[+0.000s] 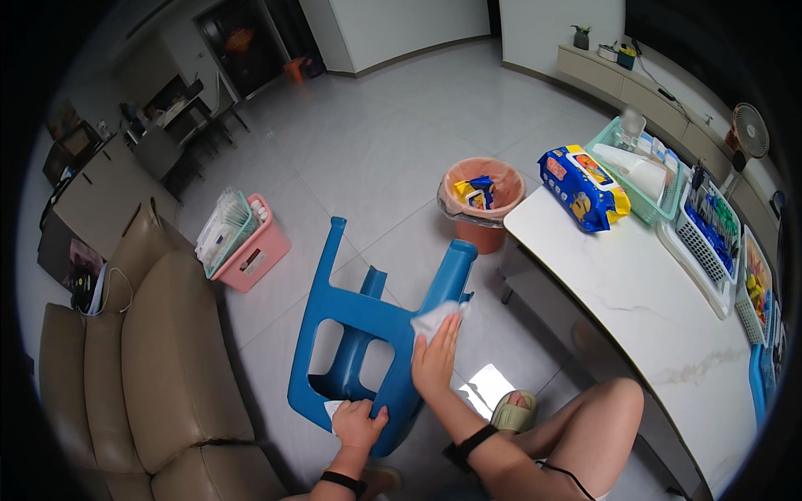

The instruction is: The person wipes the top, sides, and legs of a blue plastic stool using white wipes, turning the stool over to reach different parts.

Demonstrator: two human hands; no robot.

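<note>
A blue plastic stool [393, 330] is tipped over on the floor in front of me, its legs pointing away. My left hand [357, 424] is closed round its near edge, at the lower left. Something small and white [332, 414] shows beside those fingers; I cannot tell whether it is a label or a wipe. Farther right, my right hand [433, 357] presses a white wipe [437, 320] against the outer side of the stool near the base of a leg. The fingers lie long and close together over the wipe, which partly hides the surface beneath.
A pink lined bin [479, 192] with a blue-yellow packet inside stands beyond the stool. On the white table [622, 267] at right are a wipes pack [582, 189] and several baskets. At left are a pink storage box [261, 248] and a brown sofa [171, 359].
</note>
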